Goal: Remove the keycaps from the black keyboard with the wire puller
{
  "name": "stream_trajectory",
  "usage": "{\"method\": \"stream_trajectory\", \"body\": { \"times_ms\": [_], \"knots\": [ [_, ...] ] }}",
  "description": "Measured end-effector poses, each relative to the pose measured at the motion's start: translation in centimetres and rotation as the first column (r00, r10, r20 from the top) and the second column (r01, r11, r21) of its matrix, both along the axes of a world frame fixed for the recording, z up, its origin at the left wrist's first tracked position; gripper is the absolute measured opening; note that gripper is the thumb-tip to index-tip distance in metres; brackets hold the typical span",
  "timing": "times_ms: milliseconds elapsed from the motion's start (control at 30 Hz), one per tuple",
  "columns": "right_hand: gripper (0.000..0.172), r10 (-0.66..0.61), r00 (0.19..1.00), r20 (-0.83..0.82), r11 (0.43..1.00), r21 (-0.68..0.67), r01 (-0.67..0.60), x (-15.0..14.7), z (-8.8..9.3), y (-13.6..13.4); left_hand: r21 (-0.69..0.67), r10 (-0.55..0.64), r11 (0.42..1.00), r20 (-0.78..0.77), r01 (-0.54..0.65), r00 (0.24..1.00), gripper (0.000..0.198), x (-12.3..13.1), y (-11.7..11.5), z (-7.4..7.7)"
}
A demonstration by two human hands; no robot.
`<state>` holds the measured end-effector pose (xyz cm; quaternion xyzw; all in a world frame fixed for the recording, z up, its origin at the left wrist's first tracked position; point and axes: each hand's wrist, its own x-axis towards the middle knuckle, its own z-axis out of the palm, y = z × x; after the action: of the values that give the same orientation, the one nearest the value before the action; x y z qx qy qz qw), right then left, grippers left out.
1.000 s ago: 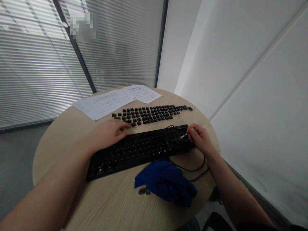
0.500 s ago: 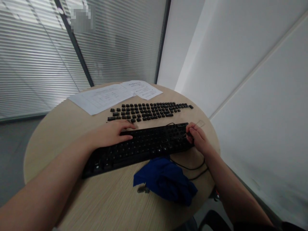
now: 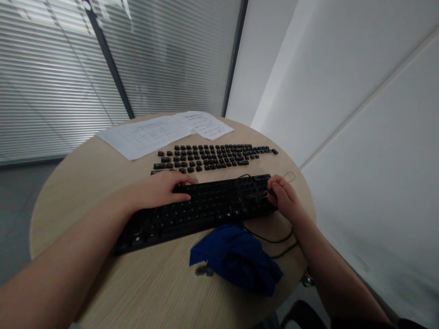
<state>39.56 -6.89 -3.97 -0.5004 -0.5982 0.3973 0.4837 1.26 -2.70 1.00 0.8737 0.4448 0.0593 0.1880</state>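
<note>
A black keyboard, stripped of most of its keycaps, lies slanted across the round table. My left hand rests over its back edge, thumb stretched along the top and the other fingers spread beyond the edge, partly hidden. At the keyboard's right end my right hand is closed around a wire keycap puller. One wire loop sticks out behind the fingers, and thin wire points left over the number pad area. Loose black keycaps sit in rows behind the keyboard.
A crumpled blue cloth lies in front of the keyboard, with a small brush-like piece beside it. A black cable curves to the right. Printed sheets lie at the back of the wooden table.
The view has shifted slightly. Both hands keep nearly the same place, and the wire loop in my right hand has tilted a little.
</note>
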Motion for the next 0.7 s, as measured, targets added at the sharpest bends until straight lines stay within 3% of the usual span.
{"method": "stream_trajectory", "body": {
  "times_ms": [533,700],
  "knots": [
    [0.033,0.052,0.995,0.08,0.999,0.01,-0.053,-0.53,0.18,-0.19,-0.02,0.012,1.0,0.019,-0.012,1.0,0.043,0.23,-0.33,0.36],
    [0.03,0.063,0.99,0.128,0.997,0.04,-0.069,-0.12,-0.5,-0.07,-0.029,0.017,0.999,0.016,-0.017,1.0,0.044,0.26,-0.47,0.52]
  ]
}}
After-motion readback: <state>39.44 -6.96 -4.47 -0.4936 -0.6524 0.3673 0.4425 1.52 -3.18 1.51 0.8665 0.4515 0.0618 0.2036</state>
